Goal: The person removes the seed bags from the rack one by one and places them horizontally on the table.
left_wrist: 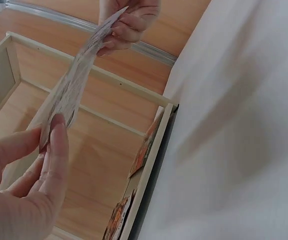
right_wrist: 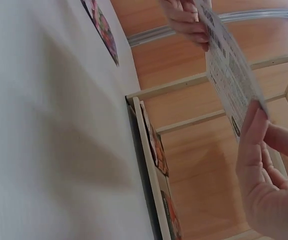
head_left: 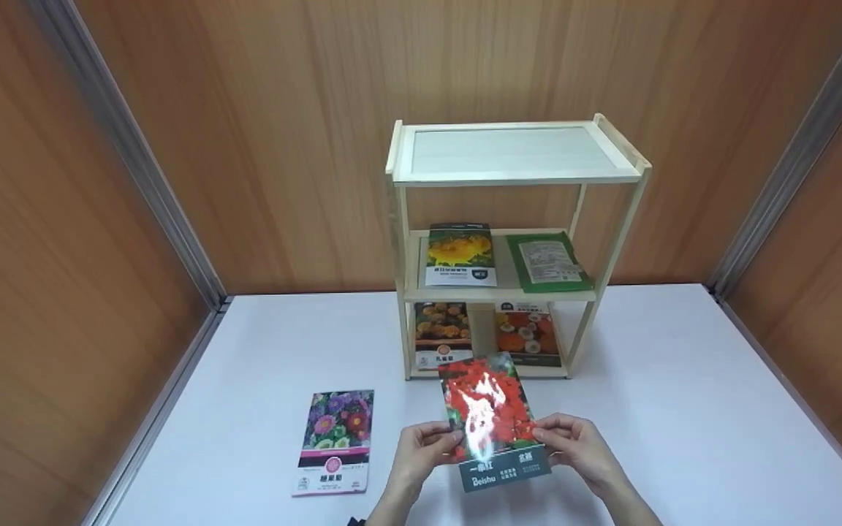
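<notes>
Both hands hold up a seed packet [head_left: 495,409] with red flowers and a dark green band at its lower end. My left hand [head_left: 422,454] pinches its left edge between thumb and fingers; my right hand [head_left: 583,451] pinches the right edge. In the left wrist view the packet [left_wrist: 73,90] is seen nearly edge-on, and the right wrist view shows its printed pale back [right_wrist: 229,70]. It is held above the table, in front of a small wooden shelf [head_left: 512,296]. To the left, a packet with purple and pink flowers [head_left: 333,442] lies flat on the table.
On the middle shelf lie a yellow-flower packet [head_left: 460,256] and a green packet [head_left: 549,263] with a white label. An orange-flower packet [head_left: 443,332] and a red-and-white-flower packet [head_left: 529,336] are on the bottom shelf. Wooden panels [head_left: 260,146] enclose the white table [head_left: 245,380].
</notes>
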The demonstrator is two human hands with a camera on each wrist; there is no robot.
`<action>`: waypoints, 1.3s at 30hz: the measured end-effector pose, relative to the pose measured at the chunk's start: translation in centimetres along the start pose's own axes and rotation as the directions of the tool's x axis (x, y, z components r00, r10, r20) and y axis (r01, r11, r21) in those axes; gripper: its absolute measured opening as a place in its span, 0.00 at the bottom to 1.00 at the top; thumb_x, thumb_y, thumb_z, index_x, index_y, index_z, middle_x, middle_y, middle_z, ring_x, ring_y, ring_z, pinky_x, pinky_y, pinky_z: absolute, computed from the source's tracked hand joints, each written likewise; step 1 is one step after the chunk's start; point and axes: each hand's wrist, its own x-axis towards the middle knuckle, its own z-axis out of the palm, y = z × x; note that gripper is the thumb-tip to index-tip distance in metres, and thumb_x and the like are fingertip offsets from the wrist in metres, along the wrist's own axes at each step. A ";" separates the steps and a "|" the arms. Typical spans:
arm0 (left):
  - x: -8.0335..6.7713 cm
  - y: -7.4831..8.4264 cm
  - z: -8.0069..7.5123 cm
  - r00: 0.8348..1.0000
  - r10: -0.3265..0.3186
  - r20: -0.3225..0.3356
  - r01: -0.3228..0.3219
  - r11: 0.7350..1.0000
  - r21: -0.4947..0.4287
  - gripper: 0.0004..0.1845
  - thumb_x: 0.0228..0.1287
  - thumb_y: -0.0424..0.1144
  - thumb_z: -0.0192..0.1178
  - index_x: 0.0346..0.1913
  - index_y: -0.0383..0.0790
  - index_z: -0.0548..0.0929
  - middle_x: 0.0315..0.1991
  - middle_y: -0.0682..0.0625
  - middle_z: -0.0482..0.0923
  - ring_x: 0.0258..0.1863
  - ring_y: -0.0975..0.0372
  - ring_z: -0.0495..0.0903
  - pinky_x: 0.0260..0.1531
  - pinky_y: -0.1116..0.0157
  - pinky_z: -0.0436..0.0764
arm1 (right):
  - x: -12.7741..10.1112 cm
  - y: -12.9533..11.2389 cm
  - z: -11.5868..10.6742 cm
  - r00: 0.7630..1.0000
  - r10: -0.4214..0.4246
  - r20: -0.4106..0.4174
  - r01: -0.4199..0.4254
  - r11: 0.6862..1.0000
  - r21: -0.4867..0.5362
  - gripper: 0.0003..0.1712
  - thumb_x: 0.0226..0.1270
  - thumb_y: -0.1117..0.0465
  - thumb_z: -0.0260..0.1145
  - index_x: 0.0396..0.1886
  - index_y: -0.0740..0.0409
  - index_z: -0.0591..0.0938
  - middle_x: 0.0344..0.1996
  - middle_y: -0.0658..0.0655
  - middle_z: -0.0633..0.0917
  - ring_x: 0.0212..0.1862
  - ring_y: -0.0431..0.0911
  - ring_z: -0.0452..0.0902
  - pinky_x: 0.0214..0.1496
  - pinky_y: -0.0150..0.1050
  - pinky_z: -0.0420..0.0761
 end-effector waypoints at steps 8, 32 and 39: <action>-0.2 -0.4 -1.2 0.957 0.140 -0.255 -0.067 0.959 0.275 0.10 0.47 0.29 0.64 0.34 0.26 0.80 0.24 0.44 0.80 0.20 0.61 0.79 0.19 0.68 0.79 | 0.6 1.5 3.6 0.991 0.019 -0.133 -0.022 0.999 -0.023 0.16 0.51 0.56 0.67 0.33 0.64 0.80 0.26 0.55 0.83 0.28 0.43 0.79 0.29 0.36 0.79; 1.7 -2.8 -6.5 0.882 0.345 -0.321 0.053 0.605 0.795 0.07 0.41 0.25 0.66 0.17 0.31 0.77 0.17 0.46 0.76 0.20 0.59 0.75 0.21 0.61 0.74 | 5.8 4.8 10.4 0.997 -0.028 -0.067 0.004 0.938 -0.347 0.07 0.51 0.64 0.67 0.22 0.64 0.80 0.12 0.51 0.77 0.12 0.36 0.71 0.15 0.29 0.74; 1.9 -3.6 -6.8 0.863 0.406 -0.300 0.046 0.529 0.847 0.09 0.39 0.22 0.64 0.14 0.33 0.74 0.14 0.45 0.74 0.17 0.58 0.74 0.16 0.59 0.71 | 6.3 5.5 11.2 0.992 -0.071 -0.100 0.019 0.893 -0.449 0.08 0.48 0.64 0.70 0.18 0.63 0.79 0.11 0.50 0.77 0.11 0.37 0.71 0.15 0.30 0.74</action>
